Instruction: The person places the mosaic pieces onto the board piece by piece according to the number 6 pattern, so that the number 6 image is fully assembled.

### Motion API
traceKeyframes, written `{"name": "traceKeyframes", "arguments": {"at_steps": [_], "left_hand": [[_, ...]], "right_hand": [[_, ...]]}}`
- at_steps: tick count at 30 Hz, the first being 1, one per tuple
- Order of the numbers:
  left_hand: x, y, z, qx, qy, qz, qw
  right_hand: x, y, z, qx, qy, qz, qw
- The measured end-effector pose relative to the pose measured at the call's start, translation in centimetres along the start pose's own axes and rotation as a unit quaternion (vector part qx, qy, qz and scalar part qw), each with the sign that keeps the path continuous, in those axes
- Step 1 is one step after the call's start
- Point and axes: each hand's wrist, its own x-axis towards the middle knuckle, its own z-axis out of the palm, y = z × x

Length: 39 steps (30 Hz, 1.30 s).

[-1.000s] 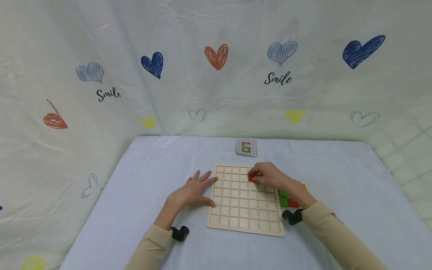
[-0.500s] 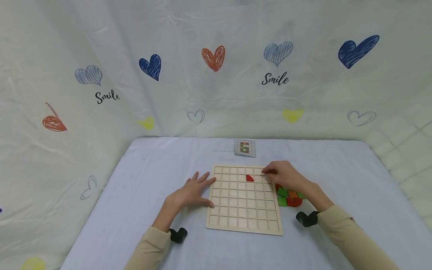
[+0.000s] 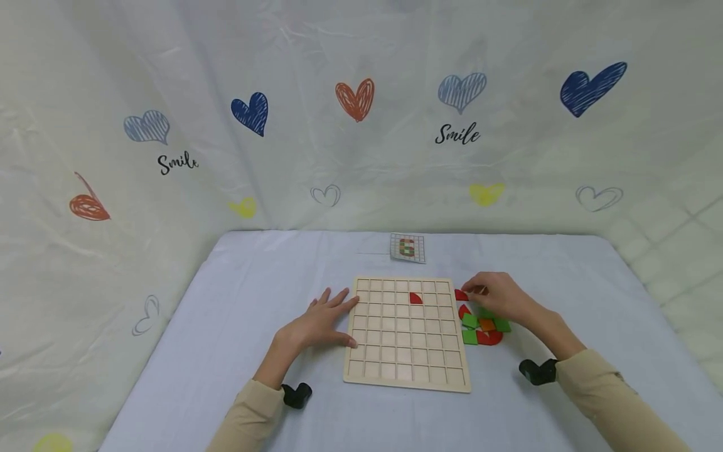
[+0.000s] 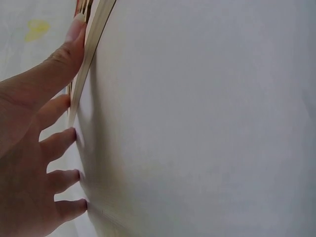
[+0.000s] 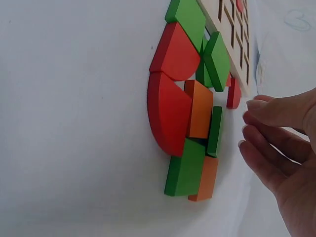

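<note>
Grid board (image 3: 403, 339) lies flat at mid-table. Your left hand (image 3: 323, 320) is spread at its 9 o'clock edge, touching the rim. Your right hand (image 3: 501, 296) is just off its 2 o'clock side, fingers loosely bent, nothing visible between them; a red piece (image 3: 460, 295) lies right by the fingertips, contact unclear.

Risks, as judged: if you lift the left hand, the board may skid on the cloth (image 3: 271, 270). Your right sleeve (image 3: 599, 389) could sweep the loose pieces at 3 o'clock; their overlap invites picking up two at once. A bump might twist the red quarter-round (image 3: 415, 299) in its cell, towards 12 o'clock.

Materials: board pale, wood-like, with square cells. Pieces thick, flat-topped, smooth: curved-edged red block (image 5: 170, 116), straight-sided green block (image 5: 185, 170) and orange block (image 5: 199, 111).
</note>
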Motion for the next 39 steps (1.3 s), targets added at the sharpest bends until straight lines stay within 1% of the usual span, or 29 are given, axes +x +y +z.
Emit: {"name": "traceKeyframes", "arguments": {"at_steps": [4, 7, 11, 15, 19, 25, 30, 34, 39], "left_hand": [[0.0, 0.0, -0.1, -0.005, -0.001, -0.001, 1.0000], [0.0, 0.0, -0.2, -0.009, -0.001, -0.001, 1.0000], [0.0, 0.1, 0.0, -0.017, -0.001, -0.003, 0.9999], [0.0, 0.2, 0.3, -0.024, -0.003, -0.007, 0.9997], [-0.1, 0.2, 0.4, -0.019, -0.002, -0.008, 0.9998], [-0.2, 0.4, 0.1, -0.025, -0.001, -0.003, 0.9997], [-0.3, 0.4, 0.0, -0.020, -0.002, -0.006, 0.9998], [-0.2, 0.2, 0.1, -0.020, 0.001, -0.008, 0.9998], [-0.2, 0.1, 0.0, -0.025, 0.003, -0.009, 0.9997]], "right_hand": [[-0.2, 0.5, -0.2, -0.003, 0.001, -0.001, 1.0000], [-0.5, 0.8, -0.5, -0.004, -0.006, 0.006, 1.0000], [-1.5, 1.6, -0.9, -0.002, -0.019, 0.010, 0.9998], [-2.7, 2.4, -0.9, -0.007, -0.021, 0.004, 0.9997], [-3.4, 2.7, -1.1, -0.007, -0.022, 0.005, 0.9997], [-4.3, 3.3, -1.6, -0.008, -0.026, 0.005, 0.9996], [-4.6, 3.8, -1.5, -0.007, -0.031, 0.004, 0.9995], [-4.5, 3.9, -1.3, -0.004, -0.034, 0.015, 0.9993], [-4.3, 3.6, -1.3, 0.013, -0.045, 0.051, 0.9976]]}}
